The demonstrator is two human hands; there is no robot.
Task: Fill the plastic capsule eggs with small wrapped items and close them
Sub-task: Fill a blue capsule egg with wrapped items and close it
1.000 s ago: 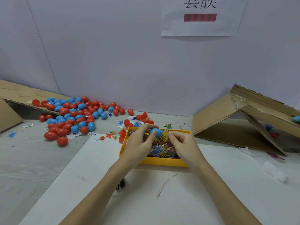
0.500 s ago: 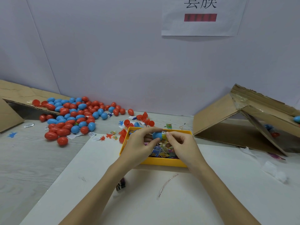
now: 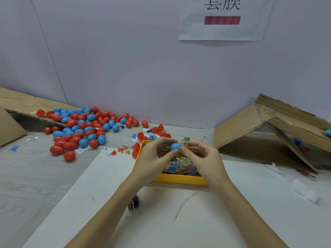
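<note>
Just above the far rim of the yellow tray (image 3: 179, 179), both hands meet around one blue egg half (image 3: 174, 146). The left hand (image 3: 157, 158) has its fingers and thumb curled round the half, holding it from the left side. The right hand (image 3: 202, 158) pinches a small wrapped item (image 3: 184, 145) between thumb and fingertips, pressed against the half's right end; whether the item is already partly inside cannot be told.

Inside the tray, under the hands, lies a heap of more wrapped items (image 3: 179, 165) in mixed colours. The tray sits on a white sheet (image 3: 232, 212), which runs from it toward the camera. On that sheet, near the tray's front left corner, a dark patterned wrapper (image 3: 133, 204) lies beside the left forearm, and a thin plastic strip (image 3: 184, 204) lies in front of the tray.

Left of the tray and farther back, a pile of red and blue eggs (image 3: 82, 129) spreads over the table, reaching a flat cardboard piece (image 3: 21, 104) at the far left. Just behind the tray, a few open red halves (image 3: 159, 130) are scattered. Right of the tray stands a folded cardboard box (image 3: 259, 133). On the wall above the tray hangs a paper sign (image 3: 222, 18).
</note>
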